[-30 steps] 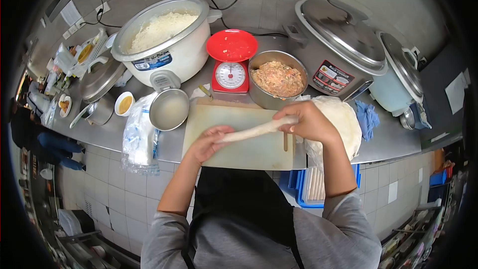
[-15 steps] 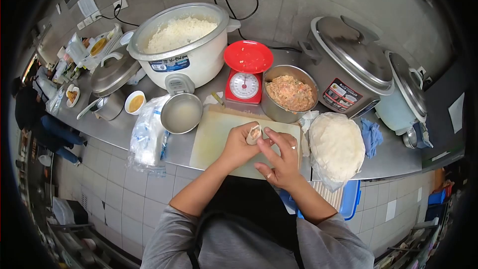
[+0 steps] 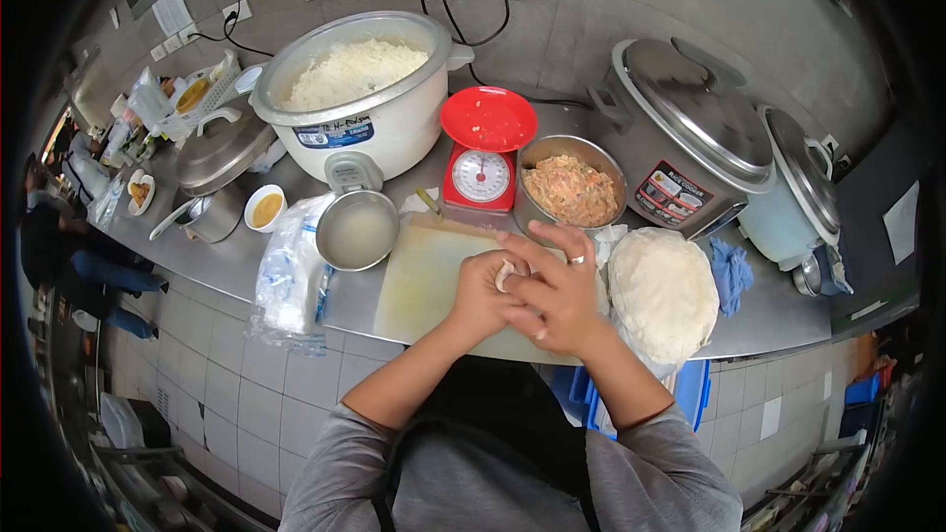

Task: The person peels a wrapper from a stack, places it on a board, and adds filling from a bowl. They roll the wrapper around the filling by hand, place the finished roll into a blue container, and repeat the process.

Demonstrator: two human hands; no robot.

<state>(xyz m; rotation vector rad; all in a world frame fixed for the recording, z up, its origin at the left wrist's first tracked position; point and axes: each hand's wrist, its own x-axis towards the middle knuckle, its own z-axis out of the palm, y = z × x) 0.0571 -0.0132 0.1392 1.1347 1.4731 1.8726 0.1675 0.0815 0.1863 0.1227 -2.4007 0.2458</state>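
Note:
Closed around a small pale wrapped roll (image 3: pixel 505 276) is my left hand (image 3: pixel 480 298), with only the roll's end showing. My right hand (image 3: pixel 558 294) lies against it, fingers spread and partly over the roll. Both hands are above a pale cutting board (image 3: pixel 424 281). Behind them stands a metal pot (image 3: pixel 572 187) of orange-pink filling. A round stack of white wrappers (image 3: pixel 662 296) lies right of my right hand. A metal pan (image 3: pixel 358 230) of cloudy liquid is to the left of the board.
A red scale (image 3: pixel 480 177) stands behind the board. An open rice cooker (image 3: pixel 365 89) holds white rice; two closed cookers (image 3: pixel 690 118) are at the right. A plastic bag (image 3: pixel 291 271) lies left. A blue box (image 3: pixel 695 394) is below the edge. A person (image 3: pixel 84 261) stands far left.
My right hand has moved in over the roll, its fingers now covering more of it. The far-left person has shifted slightly.

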